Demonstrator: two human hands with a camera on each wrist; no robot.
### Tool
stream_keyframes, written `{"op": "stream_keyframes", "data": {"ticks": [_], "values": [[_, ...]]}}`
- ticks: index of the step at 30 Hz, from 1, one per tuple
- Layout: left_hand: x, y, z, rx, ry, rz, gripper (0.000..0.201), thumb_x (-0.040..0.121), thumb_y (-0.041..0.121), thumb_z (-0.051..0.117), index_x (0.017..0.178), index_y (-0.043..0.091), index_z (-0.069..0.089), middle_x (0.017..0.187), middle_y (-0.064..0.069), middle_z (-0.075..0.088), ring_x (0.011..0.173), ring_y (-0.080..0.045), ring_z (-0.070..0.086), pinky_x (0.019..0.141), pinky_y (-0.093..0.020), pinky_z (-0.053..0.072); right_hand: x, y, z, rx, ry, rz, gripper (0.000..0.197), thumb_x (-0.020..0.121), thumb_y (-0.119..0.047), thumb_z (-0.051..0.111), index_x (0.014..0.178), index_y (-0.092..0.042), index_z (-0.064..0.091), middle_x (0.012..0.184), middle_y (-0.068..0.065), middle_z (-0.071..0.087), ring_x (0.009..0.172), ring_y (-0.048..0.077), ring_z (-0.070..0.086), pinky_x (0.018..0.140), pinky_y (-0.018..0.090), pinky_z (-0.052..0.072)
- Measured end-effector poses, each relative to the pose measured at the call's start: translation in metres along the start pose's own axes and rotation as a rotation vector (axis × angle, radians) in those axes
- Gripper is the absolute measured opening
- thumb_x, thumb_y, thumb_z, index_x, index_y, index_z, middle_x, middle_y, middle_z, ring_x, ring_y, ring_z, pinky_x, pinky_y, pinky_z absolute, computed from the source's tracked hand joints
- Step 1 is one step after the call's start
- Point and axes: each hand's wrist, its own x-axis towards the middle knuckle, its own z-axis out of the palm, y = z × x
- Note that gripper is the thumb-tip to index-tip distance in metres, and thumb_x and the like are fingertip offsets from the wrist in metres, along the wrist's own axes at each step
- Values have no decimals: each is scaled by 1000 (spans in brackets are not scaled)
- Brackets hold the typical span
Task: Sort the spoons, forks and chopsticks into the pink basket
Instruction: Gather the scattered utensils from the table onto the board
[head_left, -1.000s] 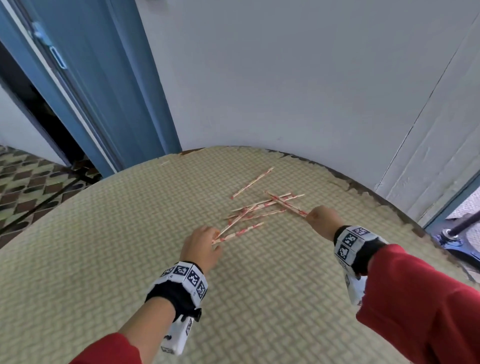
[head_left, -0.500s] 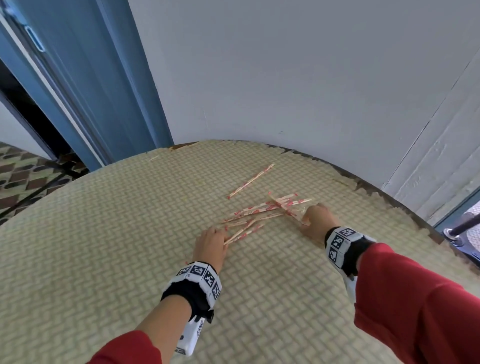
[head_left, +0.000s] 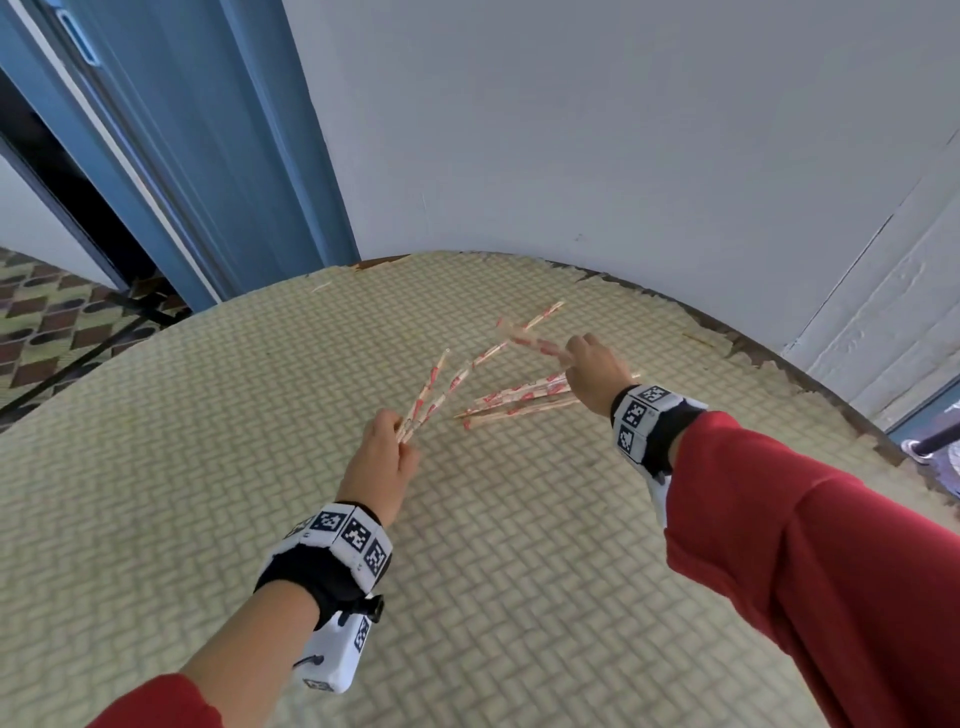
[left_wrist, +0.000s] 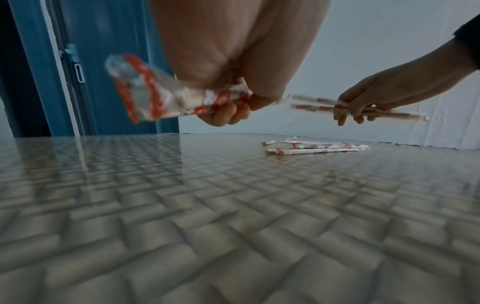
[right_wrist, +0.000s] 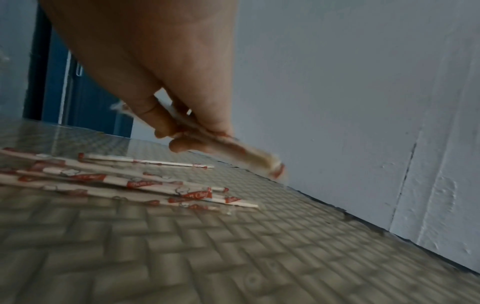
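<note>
I see both hands are now up off the table: left hand (head_left: 382, 460) lifted w/ two wrapped chopsticks (head_left: 431, 392), right hand (head_left: 592, 371) lifted w/ others (head_left: 530, 340). Fewer stay in the pile (head_left: 519, 402) near the far edge.

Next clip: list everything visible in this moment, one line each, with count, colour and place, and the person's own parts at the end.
Wrapped chopsticks in left hand: two packets, white with red print, lifted off the table.
Wrapped chopsticks in right hand: about two, same colours, lifted.
Wrapped chopsticks on table: a small pile, exact count unclear, white and red, below the right hand.
Table: one, beige woven pattern, against the wall.
Wall: grey-white, behind the table.
Door frame: blue, far left.
Floor: patterned tiles, left.
Basket, spoons, forks: none in view.
Left hand: grips its packets.
Right hand: pinches its packets.
Sleeves: red; marker-printed wristbands on both wrists.
</note>
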Motion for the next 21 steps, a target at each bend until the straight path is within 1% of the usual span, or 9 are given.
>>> {"op": "stream_keyframes", "data": {"ticks": [2,4,7,10,12,14,16,18,21], "values": [[0,-6,-3,0,10,-20,8,93,13,43,99,9,44,85,-5,47,56,-17,45,48,-26,36,6,-1,9,-62,-67,-65,35,92,-9,40,127,-6,47,124,12,45,111,34,49,92,47,41],[0,-11,-4,45,9,-16,9,95,17,42,89,10,43,82,-2,44,56,-12,40,47,-21,30,10,0,17,-129,-118,-111,37,92,-10,44,129,-10,48,125,10,44,112,33,47,91,43,41],[0,-16,-3,94,4,3,23,97,24,39,76,15,38,81,-1,43,58,-12,39,48,-19,28,12,2,23,-188,-127,-116,31,92,-14,49,122,-9,55,123,11,48,115,32,46,90,40,40],[1,-19,1,89,5,3,29,98,25,38,69,20,34,79,1,41,57,-12,39,49,-18,28,12,4,20,-237,-96,-113,31,92,-22,51,120,-7,55,122,13,51,119,31,43,92,40,41],[2,-19,4,56,19,-9,26,97,25,39,74,14,44,85,-3,45,61,-17,46,54,-21,34,14,7,18,-297,-144,-138,39,89,-27,58,124,-12,53,125,11,49,121,29,40,95,39,38],[2,-17,8,22,25,-40,26,98,24,38,86,6,53,91,-6,48,67,-21,52,60,-26,40,14,9,18,-342,-161,-160,41,87,-32,61,124,-16,55,125,10,45,120,28,38,96,37,36],[0,-15,13,6,25,-45,26,98,23,37,88,5,53,89,-4,46,64,-16,49,58,-24,36,13,10,20,-340,-149,-166,42,87,-34,61,123,-15,54,124,10,46,119,28,36,95,37,35],[-1,-12,15,2,40,-43,25,98,22,38,85,5,51,87,-2,44,61,-11,44,56,-23,32,12,10,22,-303,-153,-183,39,87,-31,60,121,-13,52,121,7,54,117,26,38,94,35,34],[0,-12,16,-10,61,-42,25,98,21,39,84,6,52,86,-2,44,59,-12,43,51,-21,32,7,11,21,-337,-188,-203,35,86,-28,59,118,-15,53,118,5,58,116,25,39,96,36,34]]}}
